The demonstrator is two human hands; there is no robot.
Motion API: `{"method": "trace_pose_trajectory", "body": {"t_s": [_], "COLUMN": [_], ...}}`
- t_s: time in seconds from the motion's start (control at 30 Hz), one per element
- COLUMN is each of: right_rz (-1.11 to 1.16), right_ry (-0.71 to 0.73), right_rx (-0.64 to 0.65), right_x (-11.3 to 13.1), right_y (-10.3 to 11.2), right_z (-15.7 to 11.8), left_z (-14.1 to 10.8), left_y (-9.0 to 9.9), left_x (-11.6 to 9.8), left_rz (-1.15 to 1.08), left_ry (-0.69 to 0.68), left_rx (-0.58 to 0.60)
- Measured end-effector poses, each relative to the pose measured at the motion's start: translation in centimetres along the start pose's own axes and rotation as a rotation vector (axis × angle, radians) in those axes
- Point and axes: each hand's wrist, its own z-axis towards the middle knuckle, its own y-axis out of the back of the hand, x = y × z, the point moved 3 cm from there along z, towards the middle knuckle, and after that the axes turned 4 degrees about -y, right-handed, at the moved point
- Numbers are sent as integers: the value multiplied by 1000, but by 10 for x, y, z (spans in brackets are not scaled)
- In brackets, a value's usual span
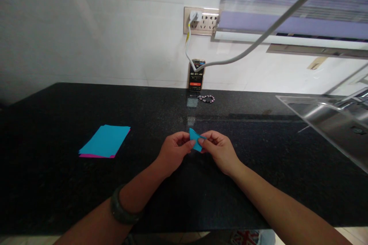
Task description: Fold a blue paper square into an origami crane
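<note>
A small folded piece of blue paper [196,140] is held between my two hands above the black countertop [161,111]. My left hand [175,151] pinches its left side, thumb in front and fingers behind. On the right side, my right hand [220,149] grips the same paper with thumb and fingers. One corner of the paper points up between the hands. Off to the left lies a stack of blue sheets [106,139] with magenta paper [96,156] showing beneath its edge.
A phone [197,76] showing a timer leans against the wall, with a beaded strap [207,99] by it. A white cable [238,58] runs from the wall socket [201,21] across the upper right. At the right is a metal sink [339,122].
</note>
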Motion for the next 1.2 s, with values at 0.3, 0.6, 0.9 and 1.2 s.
{"method": "trace_pose_trajectory", "body": {"t_s": [0.3, 0.6, 0.9, 1.2], "right_rz": [13, 159, 7, -197], "right_ry": [-75, -155, -70, 15], "right_rx": [66, 88, 134, 154], "right_x": [-1, -5, 0, 4], "right_y": [-1, -1, 1, 6], "right_z": [0, 1, 2, 6], "left_z": [0, 1, 1, 2], "left_y": [-1, 2, 4, 2], "left_x": [1, -2, 2, 9], "left_rz": [-146, 6, -175, -446], "left_ry": [127, -35, 112, 273], "left_rx": [-21, -83, -78, -133]}}
